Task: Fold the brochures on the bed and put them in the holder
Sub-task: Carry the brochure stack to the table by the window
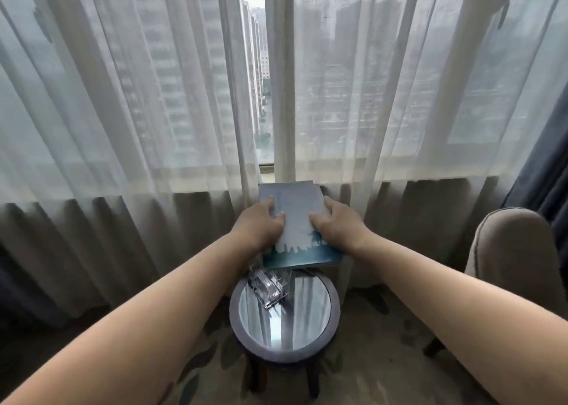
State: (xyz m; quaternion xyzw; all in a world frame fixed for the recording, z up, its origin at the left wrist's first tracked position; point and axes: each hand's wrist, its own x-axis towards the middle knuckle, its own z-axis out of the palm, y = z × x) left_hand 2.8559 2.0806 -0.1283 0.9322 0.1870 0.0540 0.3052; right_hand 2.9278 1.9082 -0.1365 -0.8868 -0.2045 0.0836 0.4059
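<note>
A stack of folded brochures (296,220), pale blue-white with a teal skyline band along the near edge, is held in the air above a small round table. My left hand (261,224) grips its left side and my right hand (335,224) grips its right side, thumbs lying on the top face. Directly below the stack's near edge a clear acrylic holder (269,288) stands on the table's back left part; its top is partly hidden behind the brochures.
The round table (284,351) has a mirrored top and a dark rim. A beige armchair (516,260) stands to the right. Sheer curtains (138,128) hang close behind the table, a dark drape (547,158) at far right. Patterned carpet (384,367) covers the floor.
</note>
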